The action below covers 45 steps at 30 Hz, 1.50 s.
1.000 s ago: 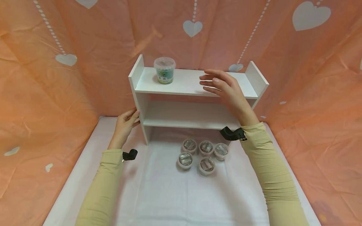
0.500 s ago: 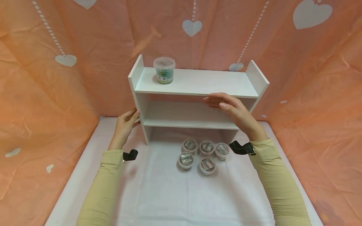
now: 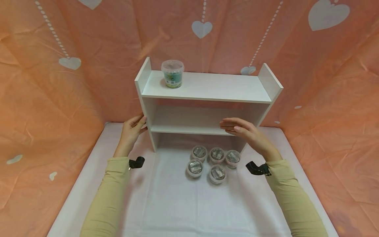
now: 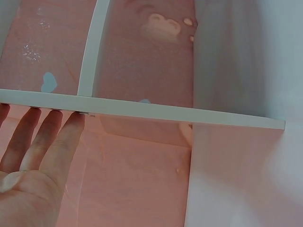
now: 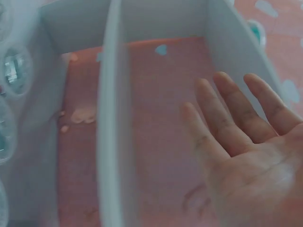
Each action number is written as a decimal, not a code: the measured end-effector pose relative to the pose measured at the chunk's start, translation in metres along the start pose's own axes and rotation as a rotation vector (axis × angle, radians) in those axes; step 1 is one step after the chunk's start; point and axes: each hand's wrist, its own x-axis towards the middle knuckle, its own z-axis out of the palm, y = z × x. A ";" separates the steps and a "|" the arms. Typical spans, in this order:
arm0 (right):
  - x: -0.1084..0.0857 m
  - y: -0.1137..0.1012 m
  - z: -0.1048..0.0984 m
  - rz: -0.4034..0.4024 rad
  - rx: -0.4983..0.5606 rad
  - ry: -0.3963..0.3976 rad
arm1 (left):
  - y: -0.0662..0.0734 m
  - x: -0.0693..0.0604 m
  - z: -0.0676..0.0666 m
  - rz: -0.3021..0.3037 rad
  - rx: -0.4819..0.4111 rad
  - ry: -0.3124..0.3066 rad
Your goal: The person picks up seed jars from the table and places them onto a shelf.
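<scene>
From the head view, a white two-tier rack [image 3: 207, 98] stands on the white cloth-covered tabletop [image 3: 177, 204]. One clear plastic tub with green contents [image 3: 173, 75] sits upright on the left part of the top shelf [image 3: 225, 87]. Five small round, clear-lidded tubs with silvery-grey tops [image 3: 217, 155] are clustered on the tabletop at the rack's front, none on the middle shelf [image 3: 177, 124]. If shelving them is the work, it looks early: one is up and five remain. The left hand [image 3: 129, 134] touches the rack's left side panel [image 3: 143, 79]; the right hand [image 3: 250, 135], holding nothing, hangs before the middle shelf's right part, above the nearest tubs.

From the left wrist, four nearly straight fingers meet the panel's edge with their tips; no curled grip shows.

From the right wrist, the fingers are extended and slightly spread, palm in view, without visible contact; several tubs show, cut off, at the left border.
</scene>
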 end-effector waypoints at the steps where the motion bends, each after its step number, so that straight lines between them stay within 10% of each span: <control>1: -0.003 0.004 0.000 0.005 0.006 -0.001 | 0.000 0.000 0.000 0.000 0.002 0.000; 45: -0.085 0.107 0.032 0.220 0.208 -0.009 | -0.002 0.001 0.000 0.007 0.007 0.003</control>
